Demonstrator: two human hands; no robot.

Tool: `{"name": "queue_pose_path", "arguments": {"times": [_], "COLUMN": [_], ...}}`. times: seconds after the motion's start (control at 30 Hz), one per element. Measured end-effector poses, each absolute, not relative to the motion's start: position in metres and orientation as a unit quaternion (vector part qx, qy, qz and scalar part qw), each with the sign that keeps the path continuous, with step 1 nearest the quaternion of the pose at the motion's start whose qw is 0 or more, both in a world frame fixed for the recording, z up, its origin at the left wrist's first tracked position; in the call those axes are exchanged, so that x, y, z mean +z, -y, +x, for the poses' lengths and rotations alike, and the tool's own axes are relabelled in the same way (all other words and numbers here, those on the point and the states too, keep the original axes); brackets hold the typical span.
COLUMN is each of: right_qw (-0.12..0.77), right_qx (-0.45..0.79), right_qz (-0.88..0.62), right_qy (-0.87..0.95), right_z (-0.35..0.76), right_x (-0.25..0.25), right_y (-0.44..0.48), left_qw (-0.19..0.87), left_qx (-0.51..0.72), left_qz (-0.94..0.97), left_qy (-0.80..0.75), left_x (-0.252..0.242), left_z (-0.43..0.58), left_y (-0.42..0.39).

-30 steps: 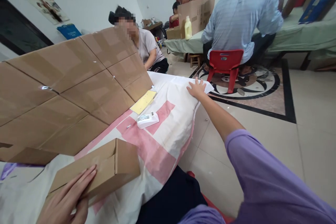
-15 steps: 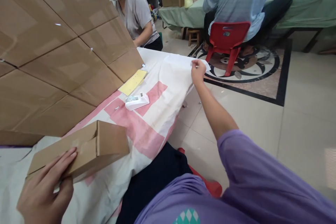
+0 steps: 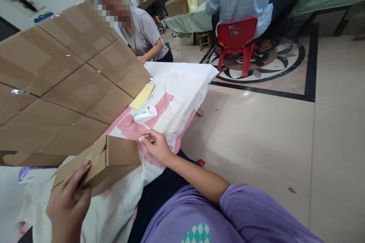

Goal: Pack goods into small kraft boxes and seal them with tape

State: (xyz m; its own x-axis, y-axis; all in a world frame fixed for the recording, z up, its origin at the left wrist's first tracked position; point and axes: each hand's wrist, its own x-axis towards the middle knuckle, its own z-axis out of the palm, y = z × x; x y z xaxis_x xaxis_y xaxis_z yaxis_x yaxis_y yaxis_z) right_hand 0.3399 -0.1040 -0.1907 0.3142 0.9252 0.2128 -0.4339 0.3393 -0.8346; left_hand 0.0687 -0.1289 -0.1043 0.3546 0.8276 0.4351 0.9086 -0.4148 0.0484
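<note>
A closed brown cardboard box (image 3: 121,159) rests tilted on the cloth-covered table, its flap side facing up. My left hand (image 3: 70,197) grips its near side, fingers lying over the top by the flap and thumb on the side below. To the right of the box, my right hand (image 3: 156,147) pinches a small white piece (image 3: 141,139) between thumb and fingertips. That piece is too small to tell exactly what it is. Just beyond the right hand stands a white tape dispenser (image 3: 146,115), with a yellow sheet (image 3: 142,97) behind it.
A wall of stacked cardboard boxes (image 3: 76,83) lines the table's left side. The pink and white tablecloth (image 3: 185,83) hangs over the right edge. One person (image 3: 145,34) sits behind the boxes; another sits on a red chair (image 3: 236,36) beyond the tiled floor (image 3: 262,140).
My right hand has come back from the table's far right corner to beside the cardboard box, carrying the small white piece. My left hand still holds the box. The view has shifted slightly.
</note>
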Motion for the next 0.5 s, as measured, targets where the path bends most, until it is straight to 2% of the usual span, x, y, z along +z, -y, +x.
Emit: {"name": "queue_pose_path", "arguments": {"times": [0.1,0.3,0.5], "right_qw": [0.75,0.766,0.714], "right_qx": [0.452,0.471,0.552], "right_qz": [-0.329,-0.301,-0.29], "right_qy": [0.353,0.319,0.32], "right_z": [0.337,0.313,0.312], "right_x": [-0.181,-0.178,-0.195], "right_y": [0.088,0.063,0.062], "left_qw": [0.105,0.124,0.137], "left_qx": [-0.236,-0.229,-0.229], "left_qz": [-0.806,-0.815,-0.806], "left_qy": [0.532,0.517,0.529], "left_x": [-0.104,-0.107,-0.108], "left_z": [0.076,0.075,0.08], "left_y": [0.132,0.13,0.134]}}
